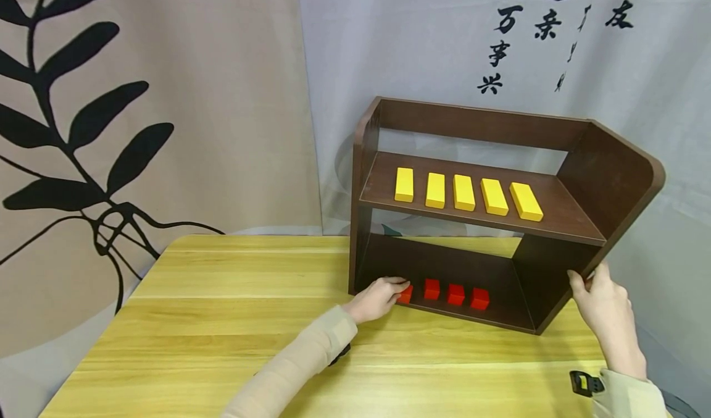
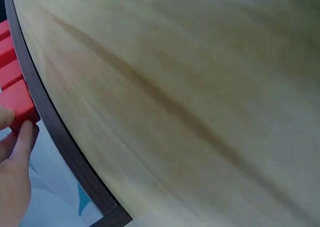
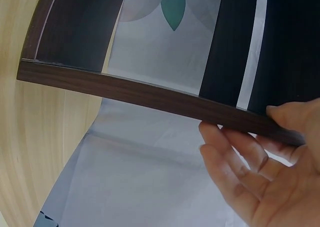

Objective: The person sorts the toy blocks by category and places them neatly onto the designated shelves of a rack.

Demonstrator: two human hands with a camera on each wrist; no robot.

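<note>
A dark brown two-tier shelf (image 1: pixel 444 251) stands on the wooden table. On its lower board, my left hand (image 1: pixel 378 299) pinches the leftmost red block (image 1: pixel 406 294) between thumb and fingers; the left wrist view shows that red block (image 2: pixel 19 103) at the board's front edge. Several more red blocks (image 1: pixel 455 294) sit in a row to its right. On the upper board lies a row of several yellow blocks (image 1: pixel 463 193). My right hand (image 1: pixel 607 307) grips the front edge of the shelf's right side panel (image 3: pixel 150 94), thumb on the inner face and fingers outside.
The pale wooden table (image 1: pixel 222 319) spreads to the left and in front of the shelf. Behind it hangs a cloth backdrop (image 1: pixel 233 97) with printed leaves and writing. A black band (image 1: pixel 586 383) is worn on the right wrist.
</note>
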